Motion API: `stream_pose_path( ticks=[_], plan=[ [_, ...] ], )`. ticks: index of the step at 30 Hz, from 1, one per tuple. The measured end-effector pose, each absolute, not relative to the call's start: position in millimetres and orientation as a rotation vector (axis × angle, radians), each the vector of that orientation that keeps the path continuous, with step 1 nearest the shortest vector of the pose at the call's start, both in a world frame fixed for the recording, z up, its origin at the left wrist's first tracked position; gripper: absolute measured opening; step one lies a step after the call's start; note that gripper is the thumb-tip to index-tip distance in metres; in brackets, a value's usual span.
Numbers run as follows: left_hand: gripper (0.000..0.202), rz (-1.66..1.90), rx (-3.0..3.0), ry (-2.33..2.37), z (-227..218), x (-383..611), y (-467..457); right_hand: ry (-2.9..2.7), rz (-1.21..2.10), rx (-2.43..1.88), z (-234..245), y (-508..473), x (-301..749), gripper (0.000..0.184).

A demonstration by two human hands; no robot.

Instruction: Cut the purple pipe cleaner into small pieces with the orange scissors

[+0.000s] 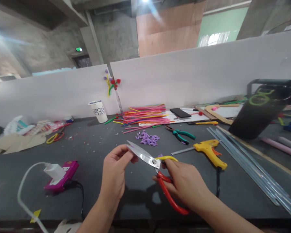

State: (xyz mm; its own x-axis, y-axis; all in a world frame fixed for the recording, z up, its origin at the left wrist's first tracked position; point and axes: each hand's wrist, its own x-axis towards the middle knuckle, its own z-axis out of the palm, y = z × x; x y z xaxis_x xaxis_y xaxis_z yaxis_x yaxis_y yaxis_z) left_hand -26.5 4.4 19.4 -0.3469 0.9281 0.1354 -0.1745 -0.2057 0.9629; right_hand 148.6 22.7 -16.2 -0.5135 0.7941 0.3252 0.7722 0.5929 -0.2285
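Note:
My right hand is wrapped round the handles of a pair of scissors, one handle yellow and one red. Their blades point up and to the left, over the table. Close to the blade tips is my left hand, its thumb and fingers pinched together. Whatever sits in that pinch is too small and hidden to make out. Just beyond the blades lies a loose pile of short purple pieces, and further back a bundle of pink, red and yellow fuzzy stems.
Right of my hands lie green-handled pliers, a yellow glue gun and clear glue sticks. A dark bottle stands behind them. At left are a purple power strip with a white cable, and other scissors. A white cup stands near the partition.

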Motion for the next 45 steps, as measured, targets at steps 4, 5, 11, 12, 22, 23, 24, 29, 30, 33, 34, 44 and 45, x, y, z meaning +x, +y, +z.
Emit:
stream_pose_path(
  ticks=[4, 5, 11, 12, 22, 23, 24, 29, 30, 33, 34, 44, 45],
  plan=[
    [0.005, 1.689, 0.979, 1.192, 18.1, -27.2, 4.2, -2.442, 0.076, -1.256, -16.2, 22.3, 149.2, 0.044],
    [0.005, 1.691, 0.973, 1.187, 17.9, -27.4, 4.3, -2.445, 0.075, -1.257, -16.3, 22.1, 149.5, 0.044],
    [0.005, 1.688, 0.988, 1.17, 19.5, -27.9, 4.3, -2.44, 0.054, -1.262, -16.3, 21.6, 149.3, 0.043],
    [0.005, 1.688, 0.987, 1.17, 19.9, -28.1, 4.1, -2.441, 0.048, -1.257, -16.3, 21.7, 149.0, 0.042],
    [0.006, 1.674, 1.031, 1.182, 17.4, -33.6, 5.6, -2.426, 0.013, -1.229, -17.8, 24.1, 150.3, 0.034],
    [0.006, 1.67, 1.036, 1.181, 17.2, -33.8, 5.6, -2.408, 0.049, -1.245, -16.9, 24.6, 150.4, 0.032],
    [0.005, 1.664, 1.038, 1.18, 17.0, -33.8, 5.6, -2.377, 0.12, -1.267, -15.8, 25.0, 150.2, 0.031],
    [0.005, 1.558, 1.086, 1.195, 15.6, -29.2, 5.4, -2.071, 0.794, -1.204, -9.7, 26.6, 146.5, 0.026],
    [0.004, 1.517, 1.112, 1.214, 15.2, -27.2, 5.6, -1.998, 0.927, -1.156, -8.5, 27.0, 145.4, 0.022],
    [0.005, 1.374, 1.211, 1.293, 13.2, -20.0, 6.1, -1.766, 1.253, -1.061, -4.0, 28.5, 142.5, 0.009],
    [0.005, 1.32, 1.249, 1.312, 12.2, -17.5, 6.0, -1.704, 1.319, -1.047, -2.3, 29.1, 141.7, 0.007],
    [0.009, 0.952, 1.57, 1.382, 3.2, -1.0, 4.0, -1.621, 1.428, -1.049, 1.2, 32.8, 144.3, 0.004],
    [0.009, 0.949, 1.54, 1.36, 3.4, -0.9, 4.1, -1.629, 1.428, -1.048, 0.7, 32.7, 144.8, 0.004]
  ],
)
